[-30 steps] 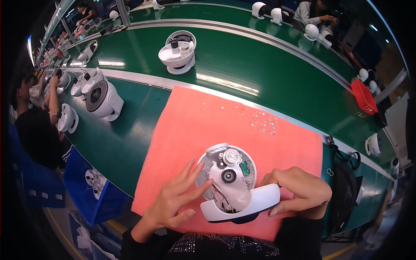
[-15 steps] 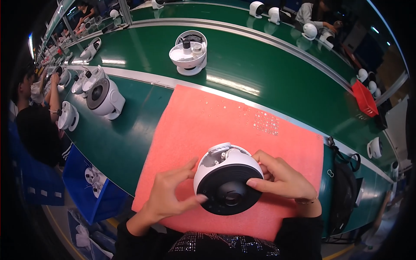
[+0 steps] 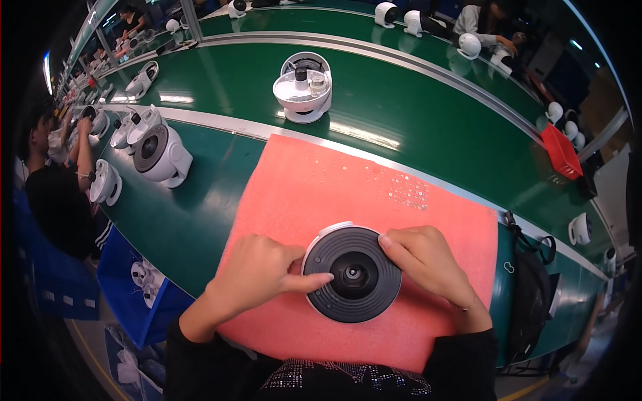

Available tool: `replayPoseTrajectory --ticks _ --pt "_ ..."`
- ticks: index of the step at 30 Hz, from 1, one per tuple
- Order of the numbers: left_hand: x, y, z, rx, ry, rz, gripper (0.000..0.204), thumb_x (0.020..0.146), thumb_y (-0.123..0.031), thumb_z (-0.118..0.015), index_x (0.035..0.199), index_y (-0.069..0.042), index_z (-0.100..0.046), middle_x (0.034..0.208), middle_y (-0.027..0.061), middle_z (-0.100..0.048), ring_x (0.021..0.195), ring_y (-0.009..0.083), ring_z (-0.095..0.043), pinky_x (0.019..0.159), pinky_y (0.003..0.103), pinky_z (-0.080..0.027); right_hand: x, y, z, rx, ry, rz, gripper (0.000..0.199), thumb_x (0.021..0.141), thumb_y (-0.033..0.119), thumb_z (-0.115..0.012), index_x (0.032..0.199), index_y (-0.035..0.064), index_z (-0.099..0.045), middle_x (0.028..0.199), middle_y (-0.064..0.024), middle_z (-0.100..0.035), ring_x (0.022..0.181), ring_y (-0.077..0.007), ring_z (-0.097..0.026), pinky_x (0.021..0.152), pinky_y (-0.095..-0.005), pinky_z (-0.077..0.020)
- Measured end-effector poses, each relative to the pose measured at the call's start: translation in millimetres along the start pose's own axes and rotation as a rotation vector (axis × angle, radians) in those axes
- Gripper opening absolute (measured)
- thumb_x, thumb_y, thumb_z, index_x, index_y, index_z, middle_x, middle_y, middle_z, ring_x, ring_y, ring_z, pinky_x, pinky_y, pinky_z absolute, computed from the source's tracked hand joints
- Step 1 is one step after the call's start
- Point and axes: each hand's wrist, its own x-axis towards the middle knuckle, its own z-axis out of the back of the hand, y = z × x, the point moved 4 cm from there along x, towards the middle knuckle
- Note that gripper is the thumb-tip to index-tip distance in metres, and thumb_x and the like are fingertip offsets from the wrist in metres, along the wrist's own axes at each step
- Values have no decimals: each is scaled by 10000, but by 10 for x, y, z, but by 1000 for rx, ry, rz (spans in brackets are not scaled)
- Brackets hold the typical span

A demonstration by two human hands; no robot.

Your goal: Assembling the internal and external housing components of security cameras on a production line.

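In front of me, over a pink foam mat (image 3: 267,194), is a round white housing with a dark grey ringed face (image 3: 321,294). That face points up toward me, and a round recess with a small light dot sits at its middle. My left hand (image 3: 257,274) grips the left side, its thumb lying across the face and its other fingers curled at the rim. At the upper right edge, my right hand (image 3: 428,260) clasps the rim with the thumb on top. The housing's underside and some fingertips are hidden.
Small screws (image 3: 408,192) lie in rows on the mat's far part. Beyond, a green belt (image 3: 227,73) bears a half-open white unit (image 3: 302,100). More white units (image 3: 164,157) stand at left, near a co-worker (image 3: 60,180) and a blue bin (image 3: 127,287). A black bag (image 3: 531,294) lies right.
The housing has tipped so its dark face looks up and its open white top is out of sight. My left hand has closed on its side. The unit on the belt has shifted slightly right.
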Motion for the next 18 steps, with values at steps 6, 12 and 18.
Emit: replayPoseTrajectory --ticks 6,12,18 --pt "74 68 -28 -2 38 33 546 732 -564 -615 572 -42 -606 401 95 -452 387 272 -501 416 356 -389 39 -25 11 -140 -72 62 450 922 330 -432 592 51 -555 525 -148 -516 504 -334 -526 473 -423 -386" --pt "72 91 -8 -44 61 94 557 739 -571 -604 567 -41 -602 416 99 -470 403 275 -511 435 358 -401 83 -34 11 -216 -57 74 467 912 350 -442 574 49 -557 510 -143 -514 496 -335 -526 472 -427 -391" --pt "49 57 -11 26 69 72 560 737 -573 -605 567 -40 -600 423 101 -482 412 277 -522 439 357 -406 -1 261 100 -383 -171 159 330 828 356 -582 696 53 -596 691 -101 -585 603 -274 -564 560 -393 -413"
